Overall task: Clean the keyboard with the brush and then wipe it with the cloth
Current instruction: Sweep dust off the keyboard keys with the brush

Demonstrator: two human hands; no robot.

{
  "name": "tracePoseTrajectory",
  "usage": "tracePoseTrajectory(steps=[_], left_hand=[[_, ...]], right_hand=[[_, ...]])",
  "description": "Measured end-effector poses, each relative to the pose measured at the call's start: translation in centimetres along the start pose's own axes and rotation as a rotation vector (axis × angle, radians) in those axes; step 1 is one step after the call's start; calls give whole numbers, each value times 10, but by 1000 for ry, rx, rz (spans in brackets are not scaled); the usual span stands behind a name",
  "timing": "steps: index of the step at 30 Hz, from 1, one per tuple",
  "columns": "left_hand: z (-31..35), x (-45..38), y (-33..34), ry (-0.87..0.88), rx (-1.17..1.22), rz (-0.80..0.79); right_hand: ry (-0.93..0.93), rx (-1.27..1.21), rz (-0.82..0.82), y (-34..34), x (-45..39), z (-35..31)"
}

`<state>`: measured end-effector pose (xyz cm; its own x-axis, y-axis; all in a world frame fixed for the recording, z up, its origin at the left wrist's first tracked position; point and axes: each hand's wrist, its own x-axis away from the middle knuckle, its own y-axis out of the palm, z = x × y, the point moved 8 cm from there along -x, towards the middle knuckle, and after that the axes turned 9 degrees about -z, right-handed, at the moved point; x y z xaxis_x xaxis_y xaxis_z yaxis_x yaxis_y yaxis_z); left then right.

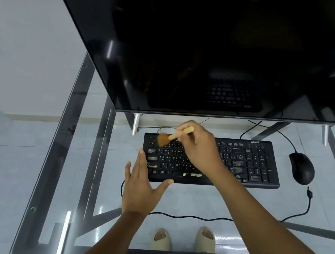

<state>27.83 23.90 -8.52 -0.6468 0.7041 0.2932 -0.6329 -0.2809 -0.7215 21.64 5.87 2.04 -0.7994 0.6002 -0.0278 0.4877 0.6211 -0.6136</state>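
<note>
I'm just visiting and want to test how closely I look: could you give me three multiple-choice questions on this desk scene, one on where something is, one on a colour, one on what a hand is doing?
1. Where is the mouse?
A. Right of the keyboard
B. Left of the keyboard
C. On top of the keyboard

2. What colour is the keyboard?
A. White
B. Black
C. Red

3. What is the right hand doing?
A. Resting flat on the glass
B. Gripping the mouse
C. Holding the brush

Answers:
1. A, the mouse lies on the glass desk just past the keyboard's right end.
2. B, its body and keys are black with light lettering.
3. C, its fingers are closed around the wooden handle of the brush, whose bristles are at the upper left keys, while the left hand is open at the keyboard's near left corner.
</note>
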Motion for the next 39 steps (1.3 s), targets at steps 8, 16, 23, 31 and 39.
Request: tracePoseTrajectory(steps=[8, 16, 23, 31, 39], left_hand=[[5, 1, -3, 31, 7, 28], [7, 2, -7, 44, 16, 53], [2, -1, -2, 9, -7, 12], [3, 0, 0, -10, 2, -2], [3, 0, -1, -21, -8, -11]], right_hand=[[70, 5, -65, -5, 15, 10], [115, -220, -270, 27, 41, -21], [95, -49, 165, -41, 23, 14], [23, 66, 97, -33, 3, -4], [5, 108, 42, -7, -5, -20]])
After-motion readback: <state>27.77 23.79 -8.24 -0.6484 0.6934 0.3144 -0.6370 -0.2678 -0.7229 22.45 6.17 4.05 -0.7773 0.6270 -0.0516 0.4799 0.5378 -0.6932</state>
